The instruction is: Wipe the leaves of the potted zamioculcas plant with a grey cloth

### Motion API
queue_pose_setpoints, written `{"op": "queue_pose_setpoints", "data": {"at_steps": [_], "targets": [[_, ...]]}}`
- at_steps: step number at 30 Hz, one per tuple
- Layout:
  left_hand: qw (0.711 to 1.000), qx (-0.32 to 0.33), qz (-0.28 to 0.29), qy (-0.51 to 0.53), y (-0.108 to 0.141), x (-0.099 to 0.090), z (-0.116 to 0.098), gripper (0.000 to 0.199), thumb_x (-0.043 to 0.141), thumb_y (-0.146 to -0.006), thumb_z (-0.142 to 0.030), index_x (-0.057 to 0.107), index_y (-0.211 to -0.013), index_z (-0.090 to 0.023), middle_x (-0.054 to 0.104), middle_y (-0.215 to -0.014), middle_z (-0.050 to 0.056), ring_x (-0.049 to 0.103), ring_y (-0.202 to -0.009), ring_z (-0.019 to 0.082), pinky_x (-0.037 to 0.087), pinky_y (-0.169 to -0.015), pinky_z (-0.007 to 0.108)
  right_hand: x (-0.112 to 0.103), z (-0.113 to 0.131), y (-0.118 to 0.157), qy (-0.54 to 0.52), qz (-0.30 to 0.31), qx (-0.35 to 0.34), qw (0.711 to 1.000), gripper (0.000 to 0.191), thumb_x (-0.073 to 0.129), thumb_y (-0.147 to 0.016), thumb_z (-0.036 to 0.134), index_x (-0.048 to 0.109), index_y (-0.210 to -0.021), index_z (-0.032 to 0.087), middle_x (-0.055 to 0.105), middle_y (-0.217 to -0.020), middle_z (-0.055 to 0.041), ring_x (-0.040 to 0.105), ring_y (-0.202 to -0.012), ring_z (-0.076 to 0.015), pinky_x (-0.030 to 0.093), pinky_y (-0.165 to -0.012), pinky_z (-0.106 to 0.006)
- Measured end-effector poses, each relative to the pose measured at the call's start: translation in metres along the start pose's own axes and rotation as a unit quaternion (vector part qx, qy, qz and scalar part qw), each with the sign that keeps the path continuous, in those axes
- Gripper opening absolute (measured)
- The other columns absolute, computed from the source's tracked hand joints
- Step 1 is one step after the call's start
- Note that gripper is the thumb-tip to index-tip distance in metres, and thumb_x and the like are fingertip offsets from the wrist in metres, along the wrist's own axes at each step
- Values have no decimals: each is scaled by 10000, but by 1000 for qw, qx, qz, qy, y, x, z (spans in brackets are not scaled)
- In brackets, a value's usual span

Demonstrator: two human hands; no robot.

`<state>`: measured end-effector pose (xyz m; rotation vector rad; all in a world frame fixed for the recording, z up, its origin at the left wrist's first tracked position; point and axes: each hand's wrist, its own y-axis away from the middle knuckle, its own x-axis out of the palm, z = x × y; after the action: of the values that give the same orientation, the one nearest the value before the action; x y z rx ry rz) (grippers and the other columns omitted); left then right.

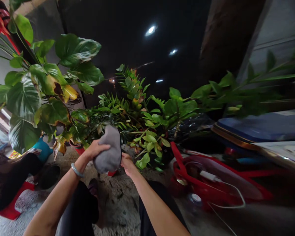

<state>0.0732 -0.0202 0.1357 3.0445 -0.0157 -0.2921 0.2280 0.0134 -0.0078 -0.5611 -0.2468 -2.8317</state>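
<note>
A grey cloth (111,149) with a dark edge is held up in front of the plants, between my two hands. My left hand (96,150) grips it from the left side, thumb lying over its face and the other fingers hidden behind it. At the lower right edge, my right hand (128,165) has its fingers closed on the dark border. A pale bangle (77,170) circles my left wrist. Just behind the cloth are narrow-leaved green plants (110,109), and a leafy stem (149,141) hangs to the right of it.
Large-leaved foliage (24,95), partly yellowed, fills the left. Another person's dark-clothed leg (22,167) is beside a red stool (17,200). On the right stand a red basket (226,173) with a white charger (209,176) and cable, and a blue-topped surface (265,126). Behind is a dark glossy panel (137,36).
</note>
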Motion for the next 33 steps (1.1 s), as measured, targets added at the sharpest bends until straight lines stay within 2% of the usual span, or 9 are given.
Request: {"op": "queue_pose_setpoints", "data": {"at_steps": [4, 8, 12, 15, 18, 20, 23, 26, 33], "targets": [[990, -36, 137, -22, 24, -8, -1, 351, 893, -598, -361, 805, -868, -153, 768, -813, 59, 670, -748, 245, 520, -720, 334, -5, -4, -1, 10, -34, -14, 999, 324, 831, -511, 444, 596, -520, 221, 595, -442, -5, 550, -485, -172, 433, -454, -283], [993, 34, 49, 100, 18, -12, -24, 480, 906, -588, -428, 787, -936, -120, 756, -814, 65, 683, -781, 258, 521, -760, 347, -4, -1, 0, 18, -5, 9, 1000, 277, 778, -524, 431, 615, -548, 208, 607, -466, -4, 531, -437, -144, 415, -423, -259], [994, 26, -39, 97, 1, -8, 2, 494, 909, -589, -414, 779, -955, -108, 762, -835, 80, 679, -794, 248, 518, -774, 347, 1, 1, 1, 16, 16, 26, 999, 283, 768, -511, 430, 626, -591, 198, 609, -465, 6, 510, -388, -116, 399, -396, -234], [999, -27, 26, 8, 14, -12, 31, 362, 897, -613, -355, 795, -880, -133, 767, -802, 66, 668, -759, 235, 509, -717, 323, 1, 0, 1, 12, 26, 25, 999, 295, 787, -512, 421, 626, -612, 195, 580, -453, 32, 476, -366, -98, 365, -375, -219], [993, -42, 105, 13, 36, -28, 31, 358, 896, -619, -349, 803, -901, -150, 779, -831, 55, 679, -761, 238, 519, -696, 314, 1, -1, 1, 19, 10, 30, 999, 270, 791, -536, 385, 608, -598, 197, 589, -455, 28, 484, -371, -100, 351, -363, -209], [996, -18, 58, 65, 40, -44, 15, 432, 912, -598, -365, 793, -939, -130, 781, -846, 64, 686, -740, 234, 532, -693, 314, 1, -1, 1, 21, 6, 41, 999, 251, 791, -553, 358, 601, -594, 199, 648, -500, -1, 527, -396, -114, 379, -367, -208], [981, 39, -106, 158, 24, -63, -4, 523, 925, -575, -411, 759, -965, -104, 780, -843, 86, 695, -714, 220, 547, -698, 309, 2, 2, 2, 21, 15, 54, 998, 228, 791, -569, 332, 608, -601, 200, 718, -582, -37, 578, -438, -126, 430, -382, -209], [963, 38, -192, 183, 10, -65, 9, 549, 941, -530, -402, 739, -945, -105, 780, -843, 97, 699, -713, 215, 550, -701, 308, 3, 2, 3, 19, 17, 48, 999, 240, 795, -572, 337, 602, -605, 198, 714, -577, -39, 578, -438, -123, 430, -383, -203], [990, -108, 25, 89, 72, -42, 89, 493, 928, -611, -403, 800, -987, -112, 798, -895, 98, 727, -816, 266, 556, -808, 359, -1, 16, 3, 138, -56, 5, 989, 195, 728, -638, 351, 582, -590, 231, 668, -531, -7, 550, -443, -143, 413, -413, -238]]}}
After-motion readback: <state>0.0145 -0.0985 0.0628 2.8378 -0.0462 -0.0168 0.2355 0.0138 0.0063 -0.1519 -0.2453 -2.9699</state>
